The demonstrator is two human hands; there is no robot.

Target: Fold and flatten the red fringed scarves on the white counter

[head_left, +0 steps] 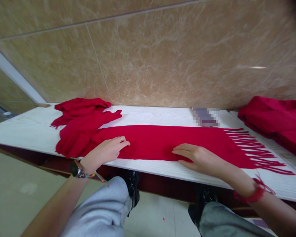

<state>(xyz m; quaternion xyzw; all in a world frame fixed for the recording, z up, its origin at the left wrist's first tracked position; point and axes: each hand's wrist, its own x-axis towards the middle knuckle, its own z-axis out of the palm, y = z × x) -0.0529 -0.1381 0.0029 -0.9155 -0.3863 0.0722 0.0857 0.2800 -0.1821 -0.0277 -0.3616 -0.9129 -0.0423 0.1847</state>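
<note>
A red scarf [148, 141] lies along the white bench top, its middle and right part spread flat and its fringe [259, 151] fanned out at the right end. The left part is bunched in a loose heap [81, 131]. My left hand [111, 148] rests on the scarf just right of the heap, fingers loosely bent and not visibly gripping cloth. Farther right, my right hand [196, 156] lies on the flat part with its fingers stretched out and the thumb apart. The undersides of both hands are hidden.
A pixelated, phone-like object [205, 117] lies behind the scarf near the wall. More folded red cloth [273, 118] is piled at the right. A tan marbled tile wall [162, 59] closes off the back. The bench's front edge [153, 168] runs just before my knees.
</note>
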